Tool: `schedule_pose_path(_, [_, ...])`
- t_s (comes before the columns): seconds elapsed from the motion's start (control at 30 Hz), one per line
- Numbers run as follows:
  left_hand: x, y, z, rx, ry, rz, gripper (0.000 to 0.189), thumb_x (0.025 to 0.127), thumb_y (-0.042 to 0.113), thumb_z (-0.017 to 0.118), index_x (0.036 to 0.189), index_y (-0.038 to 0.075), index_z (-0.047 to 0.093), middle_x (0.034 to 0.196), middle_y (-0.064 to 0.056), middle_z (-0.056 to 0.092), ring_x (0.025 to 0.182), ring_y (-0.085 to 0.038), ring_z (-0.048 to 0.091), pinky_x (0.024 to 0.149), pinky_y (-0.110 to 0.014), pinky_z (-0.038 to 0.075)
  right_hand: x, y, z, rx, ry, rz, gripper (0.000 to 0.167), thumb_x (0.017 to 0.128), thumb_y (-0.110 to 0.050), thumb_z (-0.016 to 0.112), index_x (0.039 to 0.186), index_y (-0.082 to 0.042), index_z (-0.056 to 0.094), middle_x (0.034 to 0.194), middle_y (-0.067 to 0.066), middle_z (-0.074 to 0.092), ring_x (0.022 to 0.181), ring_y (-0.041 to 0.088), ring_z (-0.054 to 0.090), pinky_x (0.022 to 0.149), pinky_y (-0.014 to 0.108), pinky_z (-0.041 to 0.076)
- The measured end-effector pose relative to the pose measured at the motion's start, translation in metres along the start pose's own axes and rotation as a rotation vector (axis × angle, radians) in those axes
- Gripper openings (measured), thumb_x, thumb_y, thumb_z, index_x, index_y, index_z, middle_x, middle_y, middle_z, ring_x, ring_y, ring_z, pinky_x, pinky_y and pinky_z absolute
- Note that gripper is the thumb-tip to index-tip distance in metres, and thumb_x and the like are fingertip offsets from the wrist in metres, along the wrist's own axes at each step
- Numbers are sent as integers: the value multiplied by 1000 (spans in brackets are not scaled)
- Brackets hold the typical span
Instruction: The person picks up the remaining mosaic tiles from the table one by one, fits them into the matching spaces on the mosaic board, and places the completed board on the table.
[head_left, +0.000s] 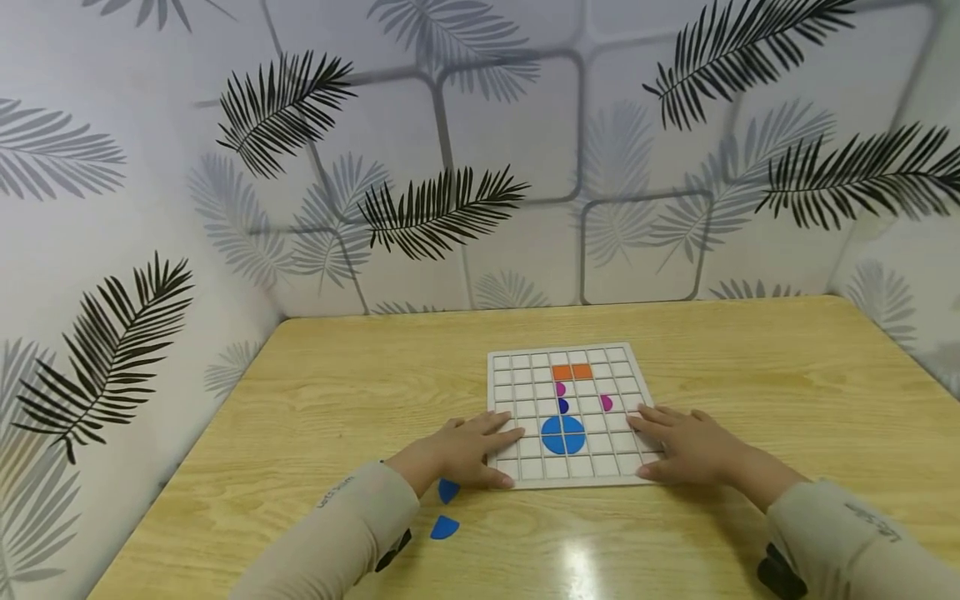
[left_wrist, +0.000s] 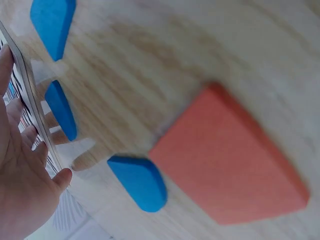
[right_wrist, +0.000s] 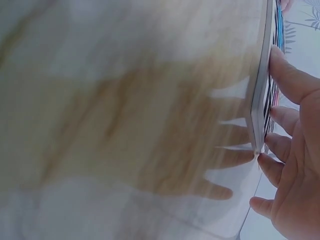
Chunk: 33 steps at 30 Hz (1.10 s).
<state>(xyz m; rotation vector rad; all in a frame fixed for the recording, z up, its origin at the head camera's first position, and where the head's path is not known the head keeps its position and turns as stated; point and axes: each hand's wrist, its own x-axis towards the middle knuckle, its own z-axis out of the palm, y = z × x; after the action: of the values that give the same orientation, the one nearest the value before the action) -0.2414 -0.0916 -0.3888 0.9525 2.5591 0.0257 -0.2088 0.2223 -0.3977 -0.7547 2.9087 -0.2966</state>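
A white square grid board (head_left: 570, 482) lies flat on the table. My left hand (head_left: 468, 450) rests on its left edge, fingers spread over the outer squares. On the opposite edge sits my right hand (head_left: 686, 446), its fingers likewise extended and its thumb at the near corner. On the board are a blue circle (head_left: 553, 444) of quarter pieces, two orange squares (head_left: 562, 372), two magenta half-round pieces (head_left: 607, 403) and a dark blue one (head_left: 563, 406). Neither hand grips a loose piece. Seen from the left wrist, that hand (left_wrist: 25, 175) has its fingertips at the board's rim.
Blue quarter pieces (head_left: 445, 527) lie on the wooden table (head_left: 360, 375) by my left forearm. The left wrist view shows three blue pieces (left_wrist: 140, 185) and a larger orange-red piece (left_wrist: 230, 160) there. A leaf-patterned wall (head_left: 517, 250) stands behind the table.
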Motion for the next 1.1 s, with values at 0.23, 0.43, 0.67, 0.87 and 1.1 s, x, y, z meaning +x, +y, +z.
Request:
schedule_pose_path(0.23, [1, 1, -1, 11, 13, 21, 72, 79, 57, 45, 138, 27, 18, 143, 0, 9, 129, -20, 5, 99, -45, 12, -6, 3, -2, 33, -1, 2, 74, 76, -56, 51, 129, -6, 39, 132, 18, 34, 118, 40, 27, 88, 62, 16])
schedule_pose_path(0.43, [1, 3, -5, 22, 8, 3, 70, 79, 55, 48, 137, 27, 21, 143, 0, 12, 129, -19, 7, 99, -45, 14, -6, 5, 0, 17, -8, 5, 75, 76, -59, 48, 129, -7, 40, 132, 15, 35, 118, 40, 27, 88, 62, 16])
schedule_pose_path(0.67, [-2, 2, -6, 6, 4, -39, 65, 80, 48, 51, 136, 26, 26, 141, -1, 17, 128, -18, 12, 99, -44, 15, -9, 7, 1, 8, -9, 6, 74, 75, -59, 49, 128, -7, 41, 131, 16, 35, 118, 40, 28, 87, 63, 17])
schedule_pose_path(0.87, [-5, -1, -6, -34, 16, -48, 63, 81, 46, 53, 135, 24, 29, 141, -2, 20, 128, -20, 15, 98, -47, 16, -12, 6, 0, 16, 4, -2, 72, 76, -57, 49, 127, -6, 42, 130, 17, 36, 117, 41, 29, 86, 63, 17])
schedule_pose_path(1.1, [-12, -6, -5, -47, 63, -40, 64, 80, 45, 54, 135, 22, 30, 139, -4, 23, 126, -23, 20, 96, -51, 18, -14, 8, 0, 10, 6, 0, 71, 76, -57, 49, 127, -7, 43, 130, 16, 37, 116, 41, 29, 87, 62, 18])
